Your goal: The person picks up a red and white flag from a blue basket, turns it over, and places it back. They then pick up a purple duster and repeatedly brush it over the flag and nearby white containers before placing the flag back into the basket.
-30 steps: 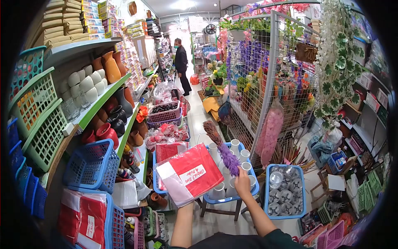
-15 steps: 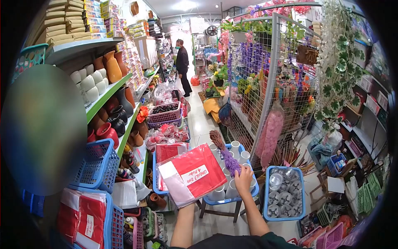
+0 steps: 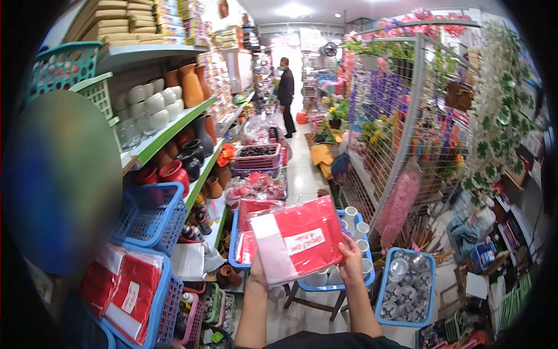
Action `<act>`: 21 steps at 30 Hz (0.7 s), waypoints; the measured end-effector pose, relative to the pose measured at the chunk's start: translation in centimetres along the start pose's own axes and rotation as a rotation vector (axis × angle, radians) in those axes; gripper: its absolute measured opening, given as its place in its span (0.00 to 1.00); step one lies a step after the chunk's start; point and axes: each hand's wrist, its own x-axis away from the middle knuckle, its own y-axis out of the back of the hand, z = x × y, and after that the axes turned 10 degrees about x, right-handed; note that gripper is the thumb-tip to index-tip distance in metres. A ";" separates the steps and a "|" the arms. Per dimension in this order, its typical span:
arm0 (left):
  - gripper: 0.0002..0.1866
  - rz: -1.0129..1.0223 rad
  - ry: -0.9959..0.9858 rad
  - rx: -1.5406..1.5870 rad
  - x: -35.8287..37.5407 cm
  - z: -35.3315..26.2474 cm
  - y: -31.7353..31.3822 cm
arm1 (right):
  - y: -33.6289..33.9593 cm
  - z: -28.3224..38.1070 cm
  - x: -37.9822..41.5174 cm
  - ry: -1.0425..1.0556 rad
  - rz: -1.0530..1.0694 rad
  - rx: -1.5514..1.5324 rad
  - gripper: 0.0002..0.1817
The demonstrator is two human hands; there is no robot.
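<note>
A flat, plastic-wrapped packet of folded red and white cloth [image 3: 317, 224] is held up in front of me, its handwritten white label facing me. My left hand [image 3: 259, 272] is closed on its lower left corner, with the fingers hidden underneath. At the right edge, my right hand [image 3: 350, 259] grips the packet with fingers bent around it. Behind the packet, a blue tray of white cups [image 3: 361, 230] stands on a dark stool. A bit of purple, apparently the dried-flower bunch, shows beside my right fingers; the packet hides most of it.
Similar packets fill a blue basket [image 3: 168, 291] at lower left and another blue basket [image 3: 237, 232] behind my left hand. A blue tray of clear plastic containers [image 3: 407, 285] sits at right. Pot shelves [image 3: 174, 131] line the left, a wire rack [image 3: 415, 99] the right. A person [image 3: 286, 96] stands down the aisle.
My right hand has moved from the purple dried-flower bunch onto the packet's right edge. Both hands now hold the packet. The view has turned left, so the surroundings appear shifted right.
</note>
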 end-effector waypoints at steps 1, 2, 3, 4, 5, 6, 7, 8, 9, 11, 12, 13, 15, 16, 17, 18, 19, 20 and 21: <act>0.33 -0.195 0.136 -0.175 0.4 -1.2 -2.1 | -0.1 -0.2 -0.4 0.017 0.000 -0.015 0.19; 0.38 -0.152 0.146 -0.202 0.4 -2.1 -1.1 | -0.1 -0.7 -0.8 0.013 0.009 -0.037 0.19; 0.38 -0.168 0.116 -0.206 1.0 -3.0 -1.3 | -0.3 -1.3 -1.4 0.008 0.017 -0.060 0.19; 0.41 -0.113 0.138 -0.105 1.8 -3.9 -1.7 | -0.7 -1.8 -1.9 0.009 0.026 -0.071 0.18; 0.44 -0.056 0.159 -0.005 2.6 -4.8 -2.1 | -1.4 -2.1 -2.2 0.006 0.046 -0.062 0.18; 0.47 -0.117 0.128 -0.130 3.4 -5.6 -2.5 | -2.5 -2.2 -2.3 0.000 0.077 -0.055 0.19; 0.40 -0.154 0.077 -0.187 4.3 -6.4 -2.2 | -3.7 -2.4 -2.3 -0.007 0.111 -0.050 0.19; 0.35 -0.199 -0.018 -0.272 5.1 -6.9 -1.7 | -4.7 -2.8 -2.4 -0.037 0.166 -0.048 0.20; 0.32 -0.245 -0.112 -0.356 5.9 -7.4 -1.4 | -5.9 -3.4 -2.3 -0.061 0.199 -0.053 0.20; 0.31 -0.271 -0.224 -0.500 7.7 -8.9 -1.8 | -8.5 -4.4 -2.1 -0.097 0.258 -0.069 0.19; 0.32 -0.281 -0.298 -0.637 8.7 -9.5 -2.2 | -9.9 -4.9 -1.8 -0.104 0.302 -0.070 0.19; 0.32 -0.310 -0.335 -0.645 9.7 -10.0 -3.0 | -11.4 -5.4 -1.4 -0.131 0.340 -0.074 0.19; 0.35 -0.427 -0.659 -0.752 11.6 -10.8 -4.9 | -14.2 -6.5 -0.6 -0.141 0.448 -0.099 0.20; 0.35 -0.463 -0.694 -0.772 12.7 -11.4 -5.3 | -15.5 -7.3 -0.3 -0.146 0.471 -0.075 0.20; 0.35 -0.491 -0.729 -0.781 13.9 -12.1 -5.7 | -16.8 -7.8 0.2 -0.171 0.507 -0.082 0.20; 0.34 -0.528 -0.734 -0.891 15.1 -12.7 -6.1 | -18.2 -8.1 0.8 -0.158 0.558 -0.032 0.19; 0.33 -0.567 -0.739 -1.000 16.3 -13.3 -6.3 | -19.5 -8.4 1.4 -0.140 0.613 0.016 0.19; 0.32 -0.577 -0.735 -1.055 17.7 -13.8 -5.7 | -20.7 -8.7 2.1 -0.144 0.665 -0.005 0.19; 0.32 -0.611 -0.775 -1.063 18.9 -14.2 -6.1 | -21.9 -9.5 2.5 -0.165 0.710 -0.015 0.19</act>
